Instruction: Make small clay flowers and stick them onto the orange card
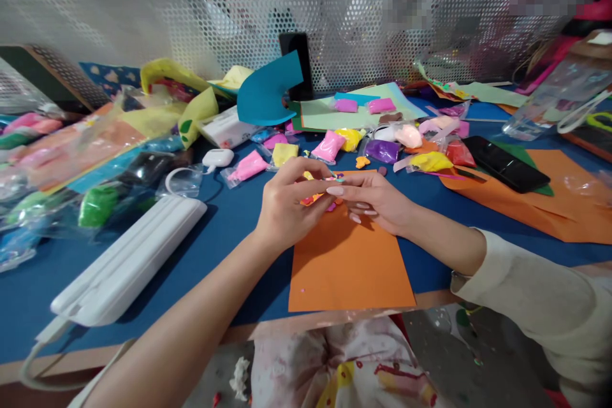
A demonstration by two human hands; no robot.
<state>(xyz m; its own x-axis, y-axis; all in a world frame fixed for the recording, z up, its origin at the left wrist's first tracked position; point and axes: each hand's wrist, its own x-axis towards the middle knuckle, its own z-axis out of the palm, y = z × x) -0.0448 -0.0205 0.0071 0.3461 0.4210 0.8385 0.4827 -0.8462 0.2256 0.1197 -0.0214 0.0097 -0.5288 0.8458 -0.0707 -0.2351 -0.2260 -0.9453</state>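
My left hand (294,204) and my right hand (375,199) meet at the fingertips above an orange paper sheet (351,268). Both are closed in a pinch, and whatever sits between the fingertips is too small and hidden to name. Bright bits of clay (313,198), orange, red and purple, show on the sheet's far end, partly behind my left fingers. A small orange clay lump (362,161) lies just past the sheet. Beyond my fingers are clay packets: pink (329,146), yellow (285,154) and purple (382,151).
On the left, a white power bank (129,261) trails a cable, near a white earbud case (217,159) and bagged clay, including green (98,207). A curved blue sheet (270,92) stands behind. Rightward are a black phone (502,164), more orange paper (540,207) and a clear bottle (559,89).
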